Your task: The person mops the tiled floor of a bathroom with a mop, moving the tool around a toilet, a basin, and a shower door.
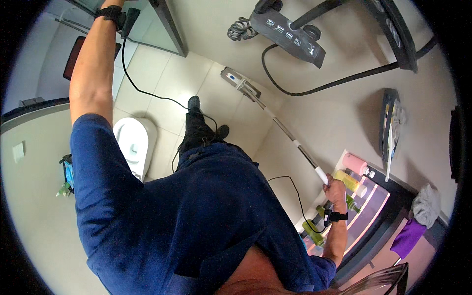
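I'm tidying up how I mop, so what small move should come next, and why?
Perhaps draw the mop head slightly back from the wall: it is already near the wall's foot, pale floor tiles lie between it and the shoes, and the right hand grips the white handle.

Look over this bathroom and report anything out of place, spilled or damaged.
No spill or damage stands out. What looks odd is the thin black cable drooping loosely from the left wrist strap toward the dark trousers, where it might snag. The flat mop held by the right hand looks intact.
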`<act>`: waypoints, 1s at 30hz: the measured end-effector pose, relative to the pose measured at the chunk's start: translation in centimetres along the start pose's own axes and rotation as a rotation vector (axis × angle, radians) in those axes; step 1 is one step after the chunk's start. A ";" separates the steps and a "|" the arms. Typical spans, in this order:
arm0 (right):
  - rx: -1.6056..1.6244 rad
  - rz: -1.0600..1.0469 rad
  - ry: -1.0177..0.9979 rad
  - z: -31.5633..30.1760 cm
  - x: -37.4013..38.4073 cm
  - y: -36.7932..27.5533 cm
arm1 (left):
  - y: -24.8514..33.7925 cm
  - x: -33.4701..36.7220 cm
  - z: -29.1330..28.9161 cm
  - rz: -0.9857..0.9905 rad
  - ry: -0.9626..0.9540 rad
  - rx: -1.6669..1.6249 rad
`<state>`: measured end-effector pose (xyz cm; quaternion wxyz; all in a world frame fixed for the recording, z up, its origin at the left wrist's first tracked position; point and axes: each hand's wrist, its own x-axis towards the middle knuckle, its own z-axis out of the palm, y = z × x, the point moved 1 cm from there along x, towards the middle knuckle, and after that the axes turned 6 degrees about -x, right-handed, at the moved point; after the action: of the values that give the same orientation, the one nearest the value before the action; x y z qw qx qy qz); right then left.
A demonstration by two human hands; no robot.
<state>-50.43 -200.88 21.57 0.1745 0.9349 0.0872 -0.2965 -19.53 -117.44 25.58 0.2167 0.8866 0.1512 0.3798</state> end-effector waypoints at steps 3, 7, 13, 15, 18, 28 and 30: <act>-0.010 -0.023 0.022 -0.5 0.5 -0.1 | -0.7 -1.3 0.7 -0.019 0.026 -0.008; -0.006 -0.030 0.038 -0.8 0.5 -0.3 | -0.3 -2.0 -0.3 -0.034 -0.010 -0.017; -0.027 -0.067 0.017 -3.0 0.9 -0.6 | -2.8 -5.2 2.0 -0.007 0.092 -0.171; 0.002 -0.058 0.003 -3.0 1.0 -0.4 | -0.8 -8.5 4.5 -0.112 0.009 -0.157; 0.031 -0.052 -0.015 -4.6 1.6 -1.4 | -0.4 -21.2 13.0 -0.051 -0.137 -0.253; -0.151 -0.131 0.019 -11.6 1.5 -12.5 | 27.9 -58.7 22.5 0.270 -1.212 -0.994; -0.157 -0.155 0.011 -12.5 1.5 -14.3 | 29.3 -59.2 21.8 0.255 -1.238 -0.943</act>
<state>-46.51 -182.86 26.30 0.2235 0.9104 0.1830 -0.2961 -39.78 -174.14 -9.25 0.5691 0.7620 -0.2770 -0.1370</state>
